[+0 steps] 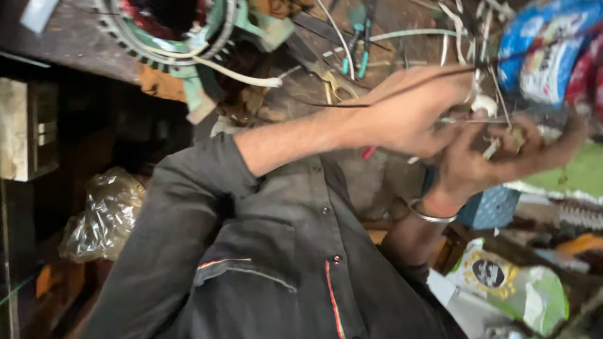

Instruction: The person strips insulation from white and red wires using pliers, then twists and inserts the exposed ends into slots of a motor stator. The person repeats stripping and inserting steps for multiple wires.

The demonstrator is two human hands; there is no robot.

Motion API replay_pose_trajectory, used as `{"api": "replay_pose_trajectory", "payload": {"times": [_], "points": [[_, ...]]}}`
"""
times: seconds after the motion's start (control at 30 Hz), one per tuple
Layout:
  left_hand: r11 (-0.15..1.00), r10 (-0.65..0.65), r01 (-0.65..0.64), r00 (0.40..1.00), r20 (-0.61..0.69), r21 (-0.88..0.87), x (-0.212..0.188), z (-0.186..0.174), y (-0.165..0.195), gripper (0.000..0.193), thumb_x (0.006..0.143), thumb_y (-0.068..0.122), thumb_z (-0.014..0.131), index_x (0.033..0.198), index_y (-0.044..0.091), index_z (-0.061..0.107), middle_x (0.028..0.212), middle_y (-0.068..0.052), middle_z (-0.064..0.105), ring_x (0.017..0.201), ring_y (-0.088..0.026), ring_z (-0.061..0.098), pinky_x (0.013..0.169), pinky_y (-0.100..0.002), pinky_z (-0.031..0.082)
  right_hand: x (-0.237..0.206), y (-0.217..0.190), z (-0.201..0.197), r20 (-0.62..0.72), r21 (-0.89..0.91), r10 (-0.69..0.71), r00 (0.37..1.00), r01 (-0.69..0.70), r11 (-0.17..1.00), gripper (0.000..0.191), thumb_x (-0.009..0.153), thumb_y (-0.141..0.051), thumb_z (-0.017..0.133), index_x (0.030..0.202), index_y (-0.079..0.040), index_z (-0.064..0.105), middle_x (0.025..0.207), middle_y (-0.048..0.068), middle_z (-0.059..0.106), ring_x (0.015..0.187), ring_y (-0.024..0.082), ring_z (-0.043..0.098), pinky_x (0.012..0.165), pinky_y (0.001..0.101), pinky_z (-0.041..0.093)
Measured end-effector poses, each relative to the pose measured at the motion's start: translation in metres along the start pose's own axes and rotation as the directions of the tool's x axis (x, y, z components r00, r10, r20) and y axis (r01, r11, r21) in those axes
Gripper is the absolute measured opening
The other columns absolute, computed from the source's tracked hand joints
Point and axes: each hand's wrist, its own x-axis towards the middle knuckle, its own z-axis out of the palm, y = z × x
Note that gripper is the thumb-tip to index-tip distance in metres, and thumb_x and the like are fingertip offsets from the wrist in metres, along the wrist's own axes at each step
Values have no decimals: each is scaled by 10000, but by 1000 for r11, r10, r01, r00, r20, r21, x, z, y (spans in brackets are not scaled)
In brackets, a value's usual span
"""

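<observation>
Head view, left hand (408,116) and right hand (487,160) both pinching one thin wire (402,94), blurred.

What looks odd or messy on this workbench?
Loose white wires spill out of the green toothed motor ring onto the cluttered bench. Both hands, left hand and right hand, are blurred around thin wires.

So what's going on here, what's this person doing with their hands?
A person in a dark grey shirt has both hands raised over a cluttered workbench. The left hand and right hand are close together, pinching thin wires, though motion blur hides the exact grip. A metal bangle sits on the right wrist. Behind them lie a green motor stator, pliers with teal handles and colourful packets.
</observation>
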Motion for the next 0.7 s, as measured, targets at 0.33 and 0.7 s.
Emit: {"api": "replay_pose_trajectory", "payload": {"times": [0.33,0.7], "points": [[985,-99,108,993,70,-134,-69,20,-8,222,995,252,770,1077,81,654,1048,-87,631,920,-309,678,740,-397,542,-57,21,-47,366,27,91,926,-108,994,154,1113,6,666,1261,39,688,1150,179,736,1031,297,751,930,377,597],[924,231,-200,971,-57,326,-43,75,-78,944,674,762,659,1143,-58,655,1105,-216,635,920,-380,658,716,-497,503,-105,74,-60,176,743,861,478,-638,202,495,1132,-198,603,1541,61,496,840,63,610,555,94,500,458,233,372]]}}
